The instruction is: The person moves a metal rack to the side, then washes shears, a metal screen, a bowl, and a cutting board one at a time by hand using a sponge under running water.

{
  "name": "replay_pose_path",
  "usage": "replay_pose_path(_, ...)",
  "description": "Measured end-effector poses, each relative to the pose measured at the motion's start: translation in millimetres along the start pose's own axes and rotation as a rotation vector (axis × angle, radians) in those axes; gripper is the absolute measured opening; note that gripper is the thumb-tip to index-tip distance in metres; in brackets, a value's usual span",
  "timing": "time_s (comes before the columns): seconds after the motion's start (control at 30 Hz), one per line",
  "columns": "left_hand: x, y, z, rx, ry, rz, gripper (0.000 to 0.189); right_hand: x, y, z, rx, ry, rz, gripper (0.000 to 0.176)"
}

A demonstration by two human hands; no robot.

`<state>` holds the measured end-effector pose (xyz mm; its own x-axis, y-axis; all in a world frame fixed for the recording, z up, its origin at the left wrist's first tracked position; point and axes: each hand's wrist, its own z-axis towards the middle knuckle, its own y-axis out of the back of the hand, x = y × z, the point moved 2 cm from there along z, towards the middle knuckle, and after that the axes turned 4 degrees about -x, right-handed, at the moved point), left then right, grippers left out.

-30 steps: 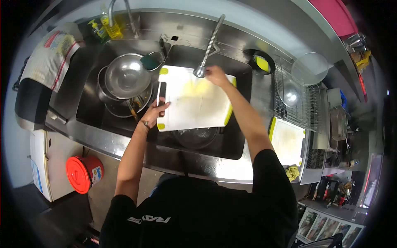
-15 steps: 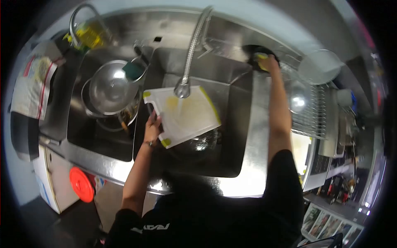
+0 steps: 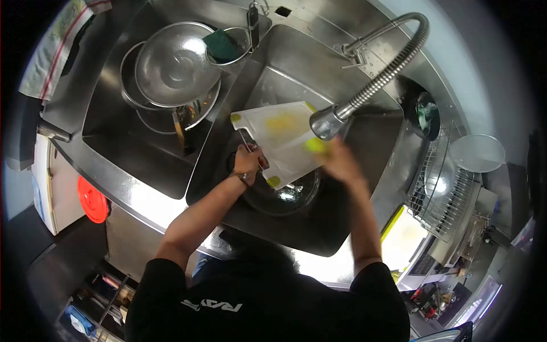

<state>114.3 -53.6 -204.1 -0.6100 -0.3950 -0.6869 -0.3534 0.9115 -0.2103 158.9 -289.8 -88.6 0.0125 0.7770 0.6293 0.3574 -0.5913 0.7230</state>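
A white cutting board (image 3: 285,142) with green corners and a yellow stain is tilted over the right sink basin. My left hand (image 3: 249,161) grips it by the handle at its left edge. At the board's right side, my right hand (image 3: 340,162), blurred by motion, has its fingers closed on a yellow sponge (image 3: 315,146). Just above that hand hangs the metal faucet head (image 3: 327,123). Beneath the board a large round bowl (image 3: 288,199) lies in the basin, partly hidden.
The left basin holds a metal bowl (image 3: 176,64), a strainer with a green scouring pad (image 3: 222,47) and a wooden-handled utensil (image 3: 179,128). A black bowl (image 3: 424,114) stands right of the faucet, near a wire dish rack (image 3: 436,196).
My right hand has come from the black bowl to the board's right side with the yellow sponge. My left hand still holds the board. The camera view has turned.
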Motion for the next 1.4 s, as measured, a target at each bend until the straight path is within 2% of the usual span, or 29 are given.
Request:
replay_pose_path(0.03, -6, -1, -7, -0.017, 0.120, -0.160, 0.010, 2, -42, 1, -0.053, 0.208, 0.108, 0.050)
replay_pose_path(0.07, -10, 0, -14, -0.037, 0.243, -0.318, 0.012, 21, -72, 5, -0.087, 0.339, -0.011, 0.043)
replay_pose_path(0.1, -12, 1, -16, -0.044, 0.257, -0.329, 0.012, 32, -91, 5, -0.116, 0.467, -0.124, 0.037)
replay_pose_path(0.13, -11, 1, -16, -0.032, 0.297, -0.345, 0.012, 37, -85, 12, -0.097, 0.459, -0.127, 0.037)
replay_pose_path(0.2, -13, -1, -21, -0.017, 0.339, -0.371, 0.012, 41, -68, 44, 0.094, 0.149, -0.060, 0.027)
replay_pose_path(0.23, -15, -3, -24, -0.025, 0.345, -0.354, 0.012, 32, -80, 47, 0.096, 0.150, -0.067, 0.027)
replay_pose_path(0.3, -21, -6, -25, -0.027, 0.354, -0.354, 0.012, 6, -110, 49, -0.091, 0.375, -0.164, 0.024)
replay_pose_path(0.33, -20, -5, -29, -0.046, 0.369, -0.379, 0.011, 38, -111, 39, -0.136, 0.385, -0.291, 0.021)
replay_pose_path(0.4, -13, -4, -33, -0.062, 0.402, -0.401, 0.010, 27, -99, 55, -0.069, 0.268, -0.251, 0.021)
replay_pose_path(0.47, -12, -6, -27, -0.174, 0.317, -0.257, 0.012, 26, -96, 63, -0.021, 0.180, -0.207, 0.020)
replay_pose_path(0.57, -3, -8, -27, -0.247, 0.257, -0.177, 0.016, 43, -110, 49, 0.012, 0.329, -0.310, 0.022)
replay_pose_path(0.6, 3, -5, -28, -0.248, 0.271, -0.171, 0.016, 22, -113, 52, -0.080, 0.520, -0.150, 0.023)
replay_pose_path(0.63, 6, -3, -26, -0.199, 0.265, -0.172, 0.018, 2, -108, 59, -0.077, 0.509, -0.149, 0.023)
replay_pose_path(0.7, -2, -6, -27, -0.144, 0.243, -0.173, 0.020, -35, -91, 81, -0.050, -0.038, -0.360, 0.024)
replay_pose_path(0.73, -15, -10, -34, -0.223, 0.277, -0.090, 0.022, -26, -91, 75, -0.080, -0.048, -0.274, 0.027)
replay_pose_path(0.77, -23, -13, -35, -0.307, 0.306, -0.011, 0.023, -15, -98, 69, -0.089, -0.043, -0.277, 0.027)
replay_pose_path(0.83, -14, -10, -33, -0.286, 0.275, -0.056, 0.024, 26, -115, 47, -0.135, 0.405, -0.275, 0.031)
replay_pose_path(0.87, -9, -8, -33, -0.265, 0.244, -0.101, 0.024, 34, -111, 47, -0.089, 0.428, -0.123, 0.031)
replay_pose_path(0.9, -5, -7, -33, -0.268, 0.244, -0.093, 0.024, 21, -108, 52, -0.091, 0.424, -0.116, 0.031)
replay_pose_path(0.97, -8, -6, -28, -0.248, 0.157, -0.047, 0.026, -16, -97, 74, -0.078, 0.049, -0.173, 0.027)
replay_pose_path(1.0, -11, -7, -30, -0.245, 0.151, -0.041, 0.026, 10, -86, 64, 0.022, 0.032, 0.011, 0.024)
replay_pose_path(1.03, -16, -9, -32, -0.252, 0.142, 0.000, 0.028, 19, -98, 55, 0.015, 0.039, 0.013, 0.024)
replay_pose_path(1.1, -17, -9, -32, -0.264, 0.140, 0.044, 0.029, 37, -123, 36, -0.336, 0.545, -0.178, 0.021)
replay_pose_path(1.17, -15, -8, -33, -0.209, 0.120, -0.049, 0.028, 15, -125, 48, -0.313, 0.510, 0.003, 0.021)
replay_pose_path(1.23, -17, -10, -36, -0.211, 0.099, -0.016, 0.030, 11, -108, 66, -0.206, 0.161, -0.090, 0.027)
replay_pose_path(1.27, -19, -13, -34, -0.208, 0.082, 0.011, 0.032, 16, -112, 55, -0.268, 0.067, -0.030, 0.021)
replay_pose_path(1.3, -20, -15, -33, -0.202, 0.076, 0.018, 0.032, 26, -112, 40, -0.279, 0.065, -0.027, 0.021)
replay_pose_path(1.37, -15, -8, -35, -0.272, 0.140, 0.085, 0.039, 42, -118, 12, -0.229, 0.370, -0.131, 0.025)
replay_pose_path(1.4, -5, -3, -29, -0.295, 0.072, 0.181, 0.033, -3, -133, 10, -0.120, 0.216, -0.286, 0.026)
